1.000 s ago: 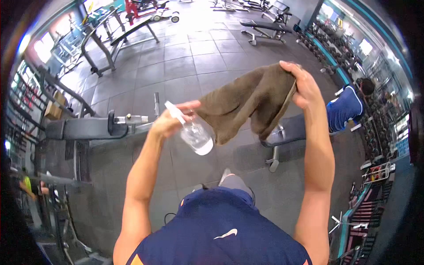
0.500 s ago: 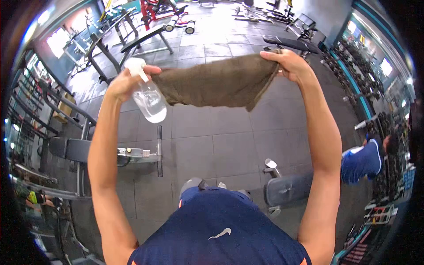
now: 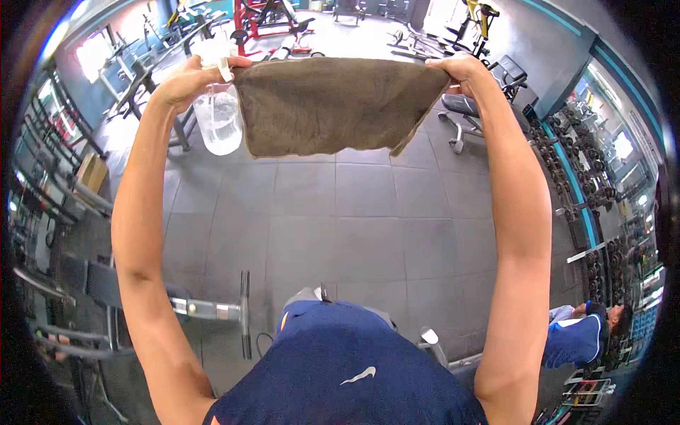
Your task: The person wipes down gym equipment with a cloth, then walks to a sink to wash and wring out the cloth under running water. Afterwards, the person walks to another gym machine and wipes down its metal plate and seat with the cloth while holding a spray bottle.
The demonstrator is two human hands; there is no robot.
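Observation:
A brown cloth (image 3: 340,106) hangs stretched between my two raised hands, its lower edge loose above the floor. My left hand (image 3: 185,81) is closed around the neck of a clear spray bottle (image 3: 218,124) with a white trigger head, and its fingertips also pinch the cloth's upper left corner. Liquid shows inside the bottle, which hangs nearly upright beside the cloth. At the other end, my right hand (image 3: 464,71) grips the upper right corner between thumb and fingers. Some of the fingers on that side are hidden behind the cloth.
Benches stand around me, one with a chrome bar (image 3: 212,309) at lower left and a padded one (image 3: 460,105) at upper right. A dumbbell rack (image 3: 581,191) lines the right wall. Another person (image 3: 577,340) in blue is at lower right. Grey floor tiles (image 3: 304,241) lie ahead.
Both hands have risen in view with the cloth and bottle. The cloth is now spread flatter and hangs more squarely. My view has tilted up and moved forward past the benches.

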